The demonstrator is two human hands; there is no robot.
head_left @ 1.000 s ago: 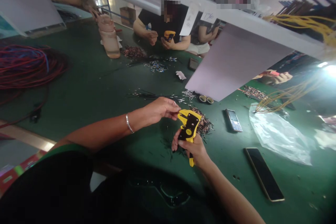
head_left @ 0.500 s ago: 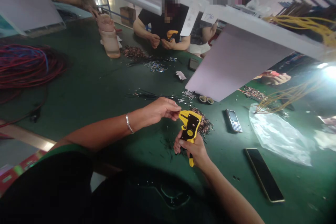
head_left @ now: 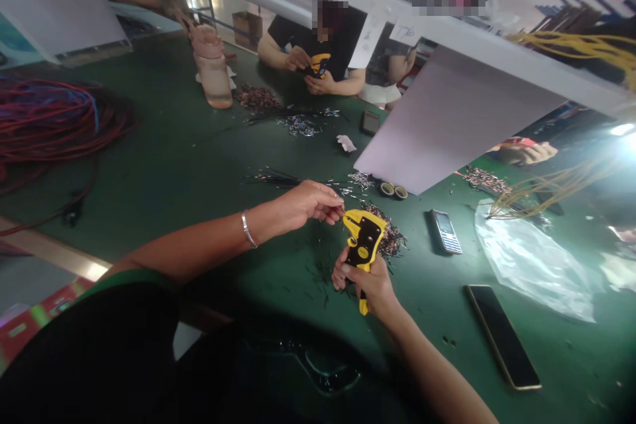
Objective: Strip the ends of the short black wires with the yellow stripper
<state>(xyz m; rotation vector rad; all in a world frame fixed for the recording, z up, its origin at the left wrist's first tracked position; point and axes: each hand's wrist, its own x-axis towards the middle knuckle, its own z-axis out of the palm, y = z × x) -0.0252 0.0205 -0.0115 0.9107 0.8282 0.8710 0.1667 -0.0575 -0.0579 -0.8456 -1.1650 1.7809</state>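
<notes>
Gripping the yellow pliers in my right hand, I have my fingers wrapped around the handles, the nose pointing up and to the left over the green table. My left hand is at that nose, thumb and fingertips pressed together; I cannot tell what, if anything, they pinch. A silver bracelet circles that wrist. Behind the pliers and to their right lies a pile of short wire bits; past my left hand lie loose black wires. Further right are a keypad phone, a larger phone and a clear plastic bag. Across the table, another person holds a yellow and black tool.
</notes>
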